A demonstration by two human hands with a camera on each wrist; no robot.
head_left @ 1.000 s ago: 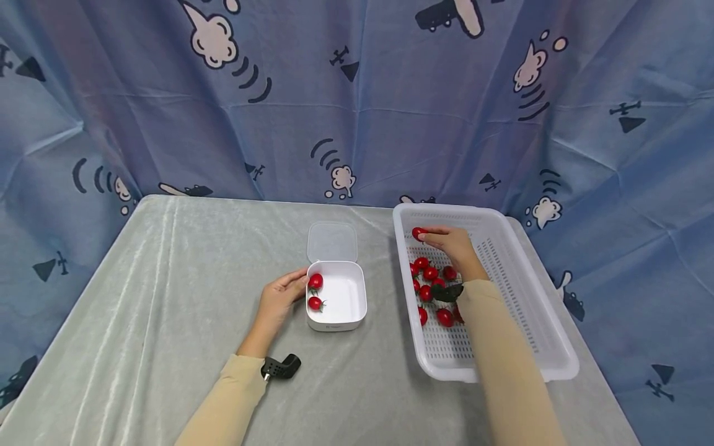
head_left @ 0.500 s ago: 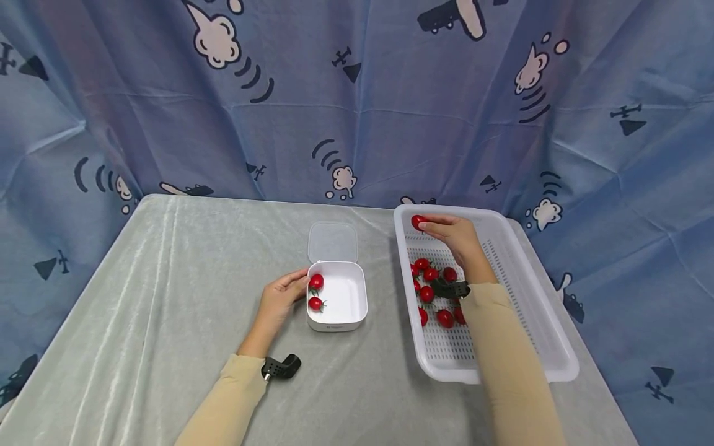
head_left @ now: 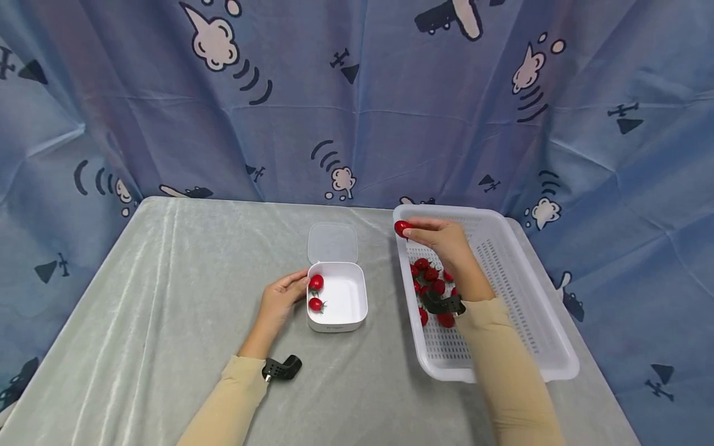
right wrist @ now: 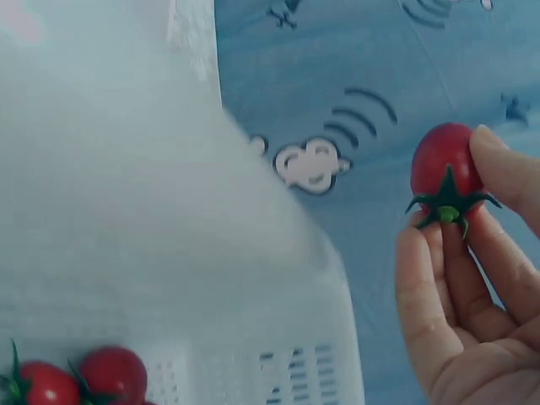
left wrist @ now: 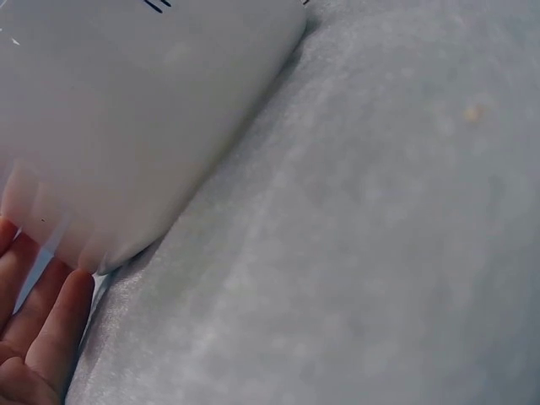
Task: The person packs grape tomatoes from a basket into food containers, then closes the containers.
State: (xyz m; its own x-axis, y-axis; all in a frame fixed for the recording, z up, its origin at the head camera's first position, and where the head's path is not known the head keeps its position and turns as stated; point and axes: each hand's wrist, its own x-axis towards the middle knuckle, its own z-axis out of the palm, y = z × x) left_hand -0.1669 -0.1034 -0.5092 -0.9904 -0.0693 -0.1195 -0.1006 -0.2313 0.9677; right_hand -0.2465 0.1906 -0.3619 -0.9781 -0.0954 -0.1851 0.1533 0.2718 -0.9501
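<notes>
My right hand (head_left: 446,241) pinches a red cherry tomato (right wrist: 444,164) by thumb and fingertips, over the upper left corner of a white perforated basket (head_left: 530,297). Its green calyx shows in the right wrist view. Against the left wall of a small white square box (head_left: 348,291) rests my left hand (head_left: 283,294); in the left wrist view its extended fingers (left wrist: 63,321) meet the box's side. Inside that box, along the left wall, lie two cherry tomatoes, an upper one (head_left: 316,282) and a lower one (head_left: 315,304).
Several more cherry tomatoes (head_left: 431,274) lie in the basket's left half, partly hidden by the right wrist's black camera mount (head_left: 442,303). A translucent lid (head_left: 332,243) lies folded back behind the box. Grey cloth covers the table (head_left: 184,297); a blue patterned curtain (head_left: 290,124) hangs behind.
My right hand, with the tomato pinched in it, has gone up a little and then left to the basket's rim. My left hand and the box have stayed in place.
</notes>
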